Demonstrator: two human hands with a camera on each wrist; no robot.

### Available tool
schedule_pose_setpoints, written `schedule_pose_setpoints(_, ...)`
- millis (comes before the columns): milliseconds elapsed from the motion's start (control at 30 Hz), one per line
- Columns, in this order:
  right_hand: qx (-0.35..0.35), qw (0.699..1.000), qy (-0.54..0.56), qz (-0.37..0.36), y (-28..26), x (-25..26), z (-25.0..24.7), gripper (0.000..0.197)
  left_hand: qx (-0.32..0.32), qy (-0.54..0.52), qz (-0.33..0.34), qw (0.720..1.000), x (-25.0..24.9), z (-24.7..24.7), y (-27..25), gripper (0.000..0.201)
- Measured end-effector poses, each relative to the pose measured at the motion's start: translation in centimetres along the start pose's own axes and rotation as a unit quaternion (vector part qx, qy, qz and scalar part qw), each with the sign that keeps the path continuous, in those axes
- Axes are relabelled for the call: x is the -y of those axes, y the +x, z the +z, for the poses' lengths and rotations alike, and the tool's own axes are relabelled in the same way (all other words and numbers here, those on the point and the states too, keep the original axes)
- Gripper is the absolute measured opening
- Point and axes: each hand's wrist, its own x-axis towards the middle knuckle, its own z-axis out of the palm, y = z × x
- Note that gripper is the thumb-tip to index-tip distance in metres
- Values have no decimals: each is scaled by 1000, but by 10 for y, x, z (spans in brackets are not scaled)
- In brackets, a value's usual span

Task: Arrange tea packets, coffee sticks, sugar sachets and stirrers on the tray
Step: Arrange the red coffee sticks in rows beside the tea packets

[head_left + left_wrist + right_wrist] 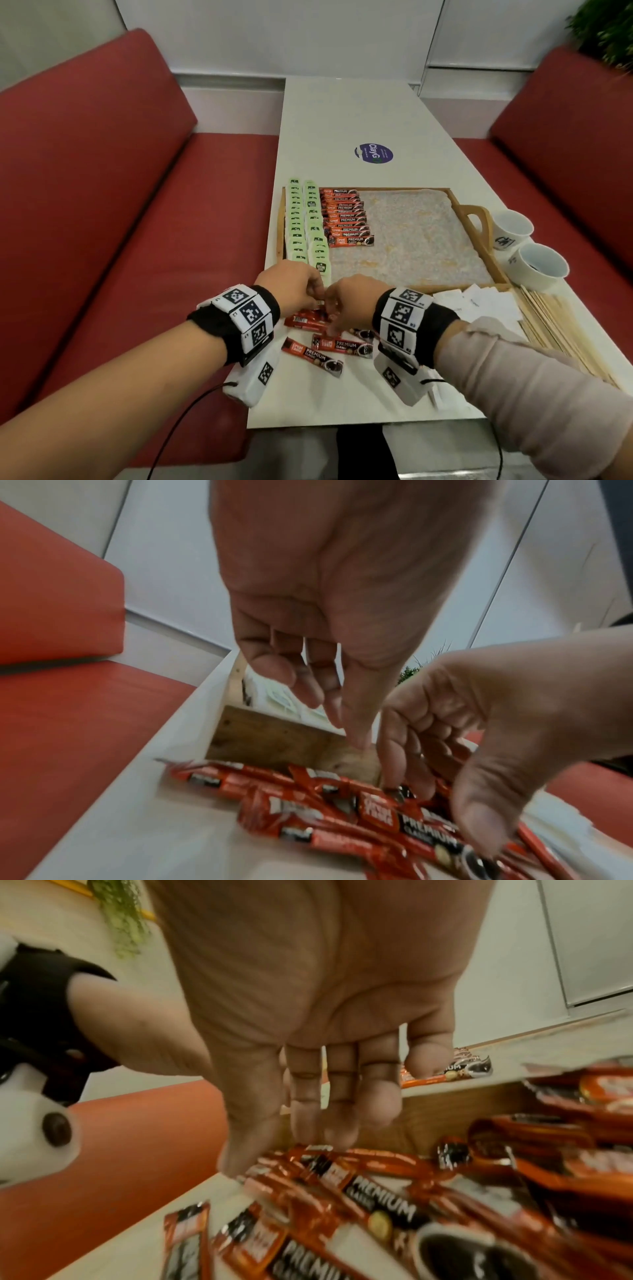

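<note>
Head view: a wooden tray lies on the white desk. Along its left side stand two rows of green tea packets, with a row of red coffee sticks just beside them. Both hands meet over a loose pile of coffee sticks on the desk, just in front of the tray's near edge. From this angle only the backs of the left hand and right hand show; their grip cannot be told. White sugar sachets and wooden stirrers lie at the right, near two paper cups.

Left wrist view: the left hand hangs above the pile, fingers loosely extended downward and holding nothing. The right hand reaches in beside it, fingers curved, their tips touching the sticks. The tray's wooden wall stands just behind the pile.

Right wrist view: the right hand shows its palm, fingers straight and close together, tips just over the blurred sticks. No stick is enclosed.
</note>
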Motion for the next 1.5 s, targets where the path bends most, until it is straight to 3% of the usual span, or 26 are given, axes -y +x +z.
schedule_pose_setpoints(200, 11, 999, -52, -6, -9, 11, 22, 72, 13, 22, -6, 1000, 1, 8, -13, 18)
schedule_pose_setpoints(367, -1, 996, -85, 1, -12, 17, 34, 86, 19, 36, -12, 999, 1, 14, -19, 24)
schedule_pose_setpoints(567, -17, 996, -85, 7, -14, 17, 40, 59, 28, 24, -25, 999, 5, 25, -29, 34)
schedule_pose_setpoints(733, -34, 993, -111, -4, -14, 18, 44, 45, 35, 80, -26, 996, 5, 35, -37, 50)
schedule_pose_setpoints(867, -33, 989, -143, -3, -12, 23, 51, 37, 12, 102, -28, 994, 5, 43, -41, 43)
schedule_pose_setpoints(1033, -51, 986, -158, -23, -16, 23, 56, 30, 2, 117, -17, 993, 4, 49, -43, 34)
schedule_pose_setpoints(1233, -44, 987, -154, -32, -18, 21, 51, 27, 52, 134, 19, 989, -1, 48, -41, 36)
schedule_pose_setpoints(1400, -61, 986, -146, -45, -17, 21, 43, 29, 37, 107, 10, 994, -4, 52, -37, 46)
schedule_pose_setpoints(1500, -62, 986, -144, -50, -16, 18, 34, 27, 31, 76, 9, 997, -4, 49, -34, 42)
